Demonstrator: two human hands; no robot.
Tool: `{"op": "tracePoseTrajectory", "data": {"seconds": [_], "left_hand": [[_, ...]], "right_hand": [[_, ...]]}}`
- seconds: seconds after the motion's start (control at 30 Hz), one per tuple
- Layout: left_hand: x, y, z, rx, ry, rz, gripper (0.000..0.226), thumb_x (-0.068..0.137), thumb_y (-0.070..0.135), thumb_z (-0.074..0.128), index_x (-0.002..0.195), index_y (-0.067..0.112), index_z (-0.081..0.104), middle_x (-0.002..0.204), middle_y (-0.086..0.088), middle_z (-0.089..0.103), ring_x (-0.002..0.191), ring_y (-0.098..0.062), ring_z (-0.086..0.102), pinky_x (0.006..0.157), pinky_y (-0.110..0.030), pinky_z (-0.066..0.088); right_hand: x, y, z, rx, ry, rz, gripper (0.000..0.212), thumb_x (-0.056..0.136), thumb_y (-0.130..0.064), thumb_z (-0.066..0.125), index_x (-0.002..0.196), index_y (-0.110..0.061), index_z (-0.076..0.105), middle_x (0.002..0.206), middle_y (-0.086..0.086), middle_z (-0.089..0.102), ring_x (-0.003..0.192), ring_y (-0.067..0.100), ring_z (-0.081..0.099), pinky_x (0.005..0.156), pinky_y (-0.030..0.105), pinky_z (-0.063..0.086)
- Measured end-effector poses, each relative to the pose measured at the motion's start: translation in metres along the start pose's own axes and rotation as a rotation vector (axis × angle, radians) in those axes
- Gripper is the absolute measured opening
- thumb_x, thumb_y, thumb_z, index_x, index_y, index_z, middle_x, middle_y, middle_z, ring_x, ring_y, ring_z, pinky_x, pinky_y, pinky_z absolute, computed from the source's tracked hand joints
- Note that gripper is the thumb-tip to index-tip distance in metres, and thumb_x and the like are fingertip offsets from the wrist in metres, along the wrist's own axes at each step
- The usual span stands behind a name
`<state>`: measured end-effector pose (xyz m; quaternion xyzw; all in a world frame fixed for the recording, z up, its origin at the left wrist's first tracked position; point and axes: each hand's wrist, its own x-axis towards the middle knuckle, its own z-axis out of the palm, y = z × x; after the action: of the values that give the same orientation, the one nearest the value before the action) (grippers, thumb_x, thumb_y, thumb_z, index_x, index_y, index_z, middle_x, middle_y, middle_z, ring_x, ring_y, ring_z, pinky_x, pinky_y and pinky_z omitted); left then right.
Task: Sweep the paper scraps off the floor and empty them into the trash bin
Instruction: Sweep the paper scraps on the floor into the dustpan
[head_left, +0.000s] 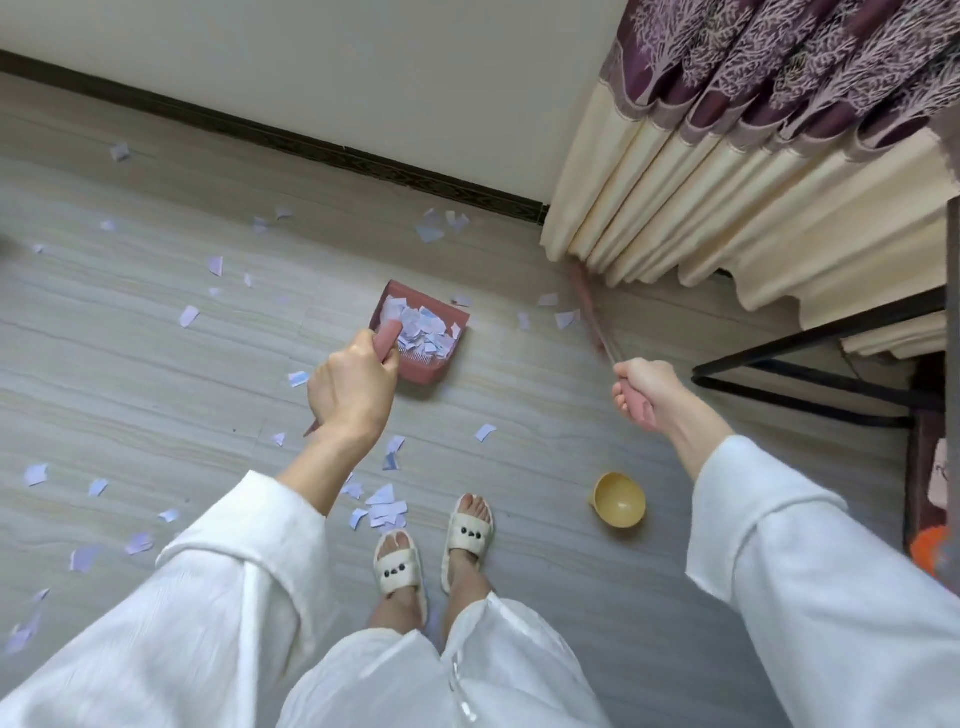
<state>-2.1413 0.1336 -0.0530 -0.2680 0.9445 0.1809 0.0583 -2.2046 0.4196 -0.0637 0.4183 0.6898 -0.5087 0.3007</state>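
No legible text, label, brand, number or sign appears in the head view. The paper scraps (421, 332) show faint blue print, too blurred to read.
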Motion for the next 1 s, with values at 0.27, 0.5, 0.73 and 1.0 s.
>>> {"op": "tracePoseTrajectory", "data": {"seconds": [0.27,0.5,0.73,1.0], "left_hand": [[0.004,-0.018,0.010,0.016,0.031,-0.046,0.030,0.090,0.034,0.048,0.086,0.005,0.054,0.074,-0.024,0.062,0.070,-0.040,0.055,0.059,-0.035,0.033],[0.003,-0.037,0.002,0.002,0.048,-0.096,0.031,0.090,0.036,0.047,0.084,0.007,0.055,0.076,-0.025,0.063,0.075,-0.043,0.057,0.062,-0.036,0.035],[-0.002,-0.062,-0.020,0.010,0.082,-0.117,0.033,0.091,0.038,0.046,0.091,0.007,0.058,0.077,-0.025,0.064,0.076,-0.043,0.058,0.064,-0.037,0.037],[-0.024,-0.109,-0.042,-0.019,0.117,-0.214,0.033,0.090,0.038,0.047,0.086,0.007,0.056,0.076,-0.025,0.063,0.074,-0.043,0.058,0.064,-0.037,0.037]], "right_hand": [[0.039,-0.009,0.006,-0.141,-0.031,0.008,0.014,0.096,-0.002,0.043,0.110,-0.003,0.044,0.065,0.011,0.045,0.038,0.014,0.045,0.028,0.010,0.032],[0.013,0.005,0.047,-0.266,-0.184,0.004,0.009,0.095,0.000,0.040,0.087,-0.002,0.044,0.063,0.011,0.043,0.021,0.008,0.040,0.029,0.011,0.033],[-0.027,0.006,0.083,-0.454,-0.348,-0.018,0.015,0.094,-0.005,0.043,0.078,-0.006,0.043,0.059,0.008,0.047,0.021,0.009,0.039,0.031,0.010,0.031],[-0.043,-0.007,0.089,-0.520,-0.273,-0.112,0.017,0.094,-0.013,0.050,0.078,-0.008,0.047,0.058,0.007,0.050,0.021,0.008,0.040,0.030,0.010,0.030]]}}
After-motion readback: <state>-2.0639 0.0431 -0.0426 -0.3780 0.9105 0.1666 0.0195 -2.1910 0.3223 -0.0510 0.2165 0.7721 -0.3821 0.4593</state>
